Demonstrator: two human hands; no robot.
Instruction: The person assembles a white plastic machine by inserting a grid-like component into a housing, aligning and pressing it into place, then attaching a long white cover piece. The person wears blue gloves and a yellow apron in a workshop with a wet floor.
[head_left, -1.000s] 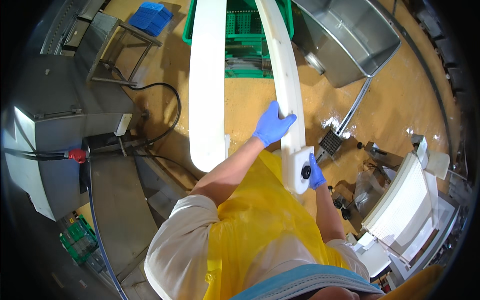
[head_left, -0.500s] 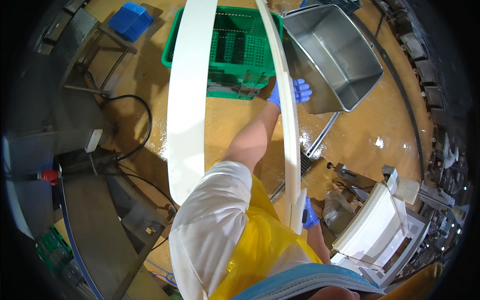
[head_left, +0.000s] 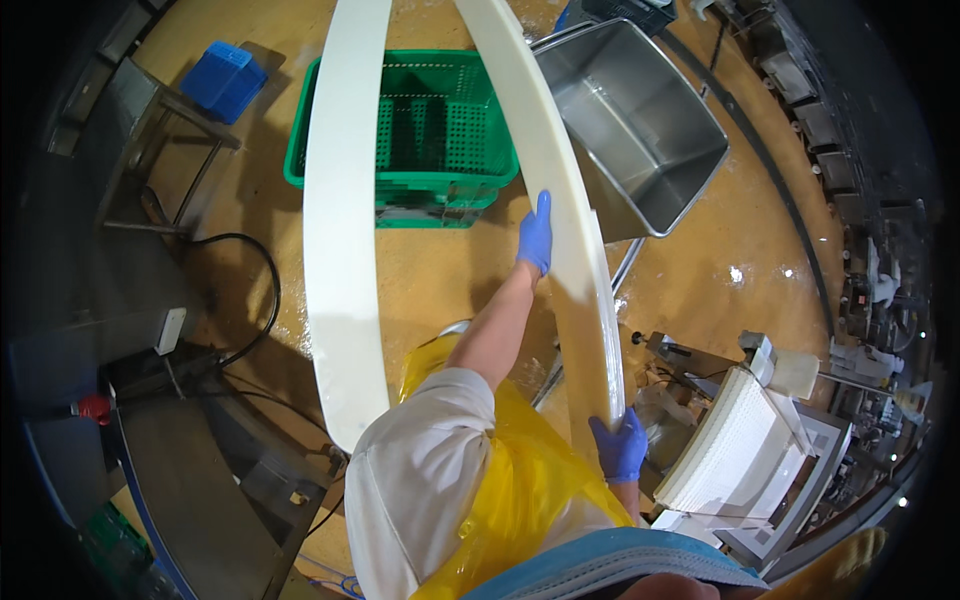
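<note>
A long cream-white board (head_left: 540, 130) runs from the top of the view down toward my body, its broad face turned upward and to the left. My left hand (head_left: 537, 240), in a blue glove, grips its left edge partway along; the thumb lies on the face and the other fingers are hidden beneath. At the near end, my right hand (head_left: 622, 447), also gloved in blue, is closed on the right edge, with its fingers partly hidden. To the left stretches another long white board (head_left: 345, 240) with rounded near corners, touched by neither hand.
Beneath and between the boards stands a green perforated crate (head_left: 500, 165). A metal tub (head_left: 660, 130) sits at the far right, and a blue crate (head_left: 222, 85) at the far left. Steel equipment (head_left: 180, 450) borders my left; a machine with a white ridged belt (head_left: 715, 440) is at right.
The held board has turned from nearly edge-on to show its broad face. My left hand's fingers, stretched out past the board before, are now out of sight under it. The view has shifted slightly.
</note>
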